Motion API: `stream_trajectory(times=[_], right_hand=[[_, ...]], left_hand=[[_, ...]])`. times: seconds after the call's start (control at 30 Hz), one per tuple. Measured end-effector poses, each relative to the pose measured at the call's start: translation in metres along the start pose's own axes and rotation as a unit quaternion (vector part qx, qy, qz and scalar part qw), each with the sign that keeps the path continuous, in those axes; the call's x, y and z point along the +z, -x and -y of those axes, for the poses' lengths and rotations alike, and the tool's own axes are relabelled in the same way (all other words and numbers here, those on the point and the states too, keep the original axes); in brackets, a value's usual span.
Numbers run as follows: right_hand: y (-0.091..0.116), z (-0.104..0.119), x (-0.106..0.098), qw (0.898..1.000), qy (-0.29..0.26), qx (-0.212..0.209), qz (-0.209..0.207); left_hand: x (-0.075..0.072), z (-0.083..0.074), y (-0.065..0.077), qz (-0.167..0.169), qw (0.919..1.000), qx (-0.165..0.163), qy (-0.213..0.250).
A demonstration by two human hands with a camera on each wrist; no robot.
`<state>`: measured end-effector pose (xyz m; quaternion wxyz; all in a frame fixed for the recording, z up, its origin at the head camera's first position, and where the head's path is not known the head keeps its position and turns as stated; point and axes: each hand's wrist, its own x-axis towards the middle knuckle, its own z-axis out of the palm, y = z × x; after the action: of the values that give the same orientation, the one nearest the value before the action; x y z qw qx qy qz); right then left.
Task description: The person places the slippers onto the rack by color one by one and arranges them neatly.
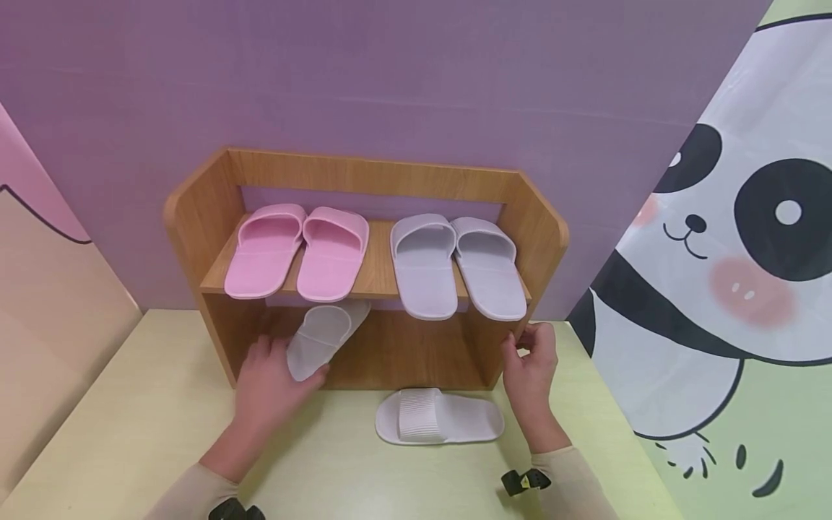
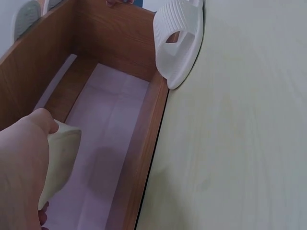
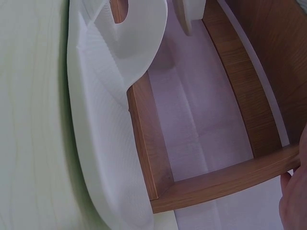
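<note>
In the head view my left hand (image 1: 269, 379) grips a white slipper (image 1: 320, 339), held tilted at the lower compartment of a small wooden shoe rack (image 1: 373, 173). The left wrist view shows the end of that slipper (image 2: 62, 155) between thumb and fingers, with the fingers mostly hidden. My right hand (image 1: 531, 365) pinches the front edge of the rack's right side panel. Only a little of this right hand (image 3: 293, 196) shows in the right wrist view. A second white slipper (image 1: 468, 417) with a ribbed strap lies sideways on the table before the rack.
On the upper shelf stand a pair of pink slippers (image 1: 263, 267) at left and a pair of grey slippers (image 1: 425, 282) at right, toes overhanging the front edge. The rack stands on a pale wooden table (image 1: 351, 477) against a purple backdrop (image 1: 403, 79). A panda-printed panel (image 1: 689, 303) is at right.
</note>
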<state>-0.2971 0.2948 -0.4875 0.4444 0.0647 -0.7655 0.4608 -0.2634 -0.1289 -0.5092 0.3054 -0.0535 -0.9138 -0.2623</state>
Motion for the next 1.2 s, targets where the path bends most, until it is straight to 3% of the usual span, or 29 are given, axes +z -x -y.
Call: stream_trajectory(times=[0.47,0.97,1.2], right_hand=[[0.0,0.043,-0.004,1.0,-0.008,-0.019,-0.011],[0.0,0.045,-0.004,1.0,-0.019,-0.019,-0.017],[0.0,0.027,-0.001,1.0,-0.007,-0.014,-0.015]], left_hand=[[0.026,-0.008,-0.002,0.032,0.998,-0.038,-0.038],[0.041,-0.015,-0.002,0.075,0.9924,-0.072,-0.065],[0.042,-0.018,-0.002,0.119,0.9869,-0.081,-0.073]])
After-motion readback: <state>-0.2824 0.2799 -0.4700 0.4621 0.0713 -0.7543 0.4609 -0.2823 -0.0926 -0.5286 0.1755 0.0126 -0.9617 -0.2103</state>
